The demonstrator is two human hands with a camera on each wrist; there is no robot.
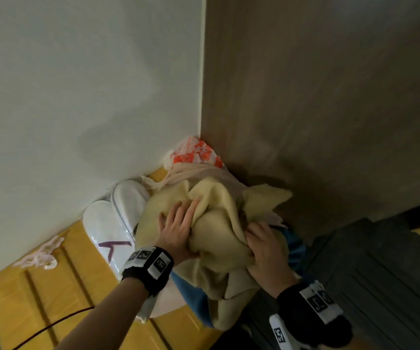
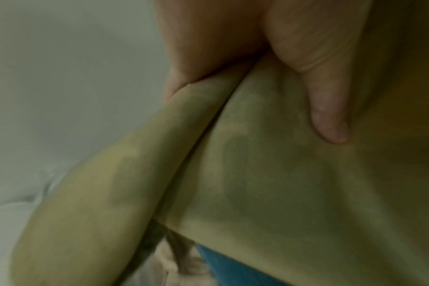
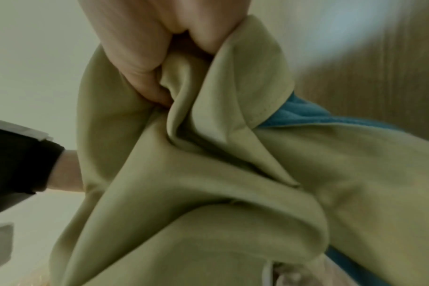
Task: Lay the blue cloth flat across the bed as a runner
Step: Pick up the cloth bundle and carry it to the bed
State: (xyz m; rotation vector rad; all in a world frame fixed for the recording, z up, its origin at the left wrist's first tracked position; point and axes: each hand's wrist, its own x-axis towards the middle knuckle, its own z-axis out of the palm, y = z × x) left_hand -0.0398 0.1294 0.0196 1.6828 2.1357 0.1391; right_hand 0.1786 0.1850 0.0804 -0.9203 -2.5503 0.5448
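The blue cloth (image 1: 194, 296) is bunched in a heap in a room corner, its cream-beige side (image 1: 219, 238) turned outward and blue showing only at the lower edges. My left hand (image 1: 178, 223) lies on the heap's left side with a fold pinched between thumb and fingers (image 2: 328, 120). My right hand (image 1: 264, 246) grips a bunch of folds on the right, fingers (image 3: 145, 63) curled into the fabric. Blue strips (image 2: 233, 271) (image 3: 304, 114) peek from under the beige in both wrist views.
A pair of white slippers in plastic (image 1: 113, 223) lies left of the heap on a yellow wooden surface (image 1: 52, 299). An orange-and-white plastic bag (image 1: 196, 152) and a pinkish cloth (image 1: 178, 178) sit behind. A dark ribbed surface (image 1: 368, 261) lies right; a black cable (image 1: 52, 327) crosses the wood.
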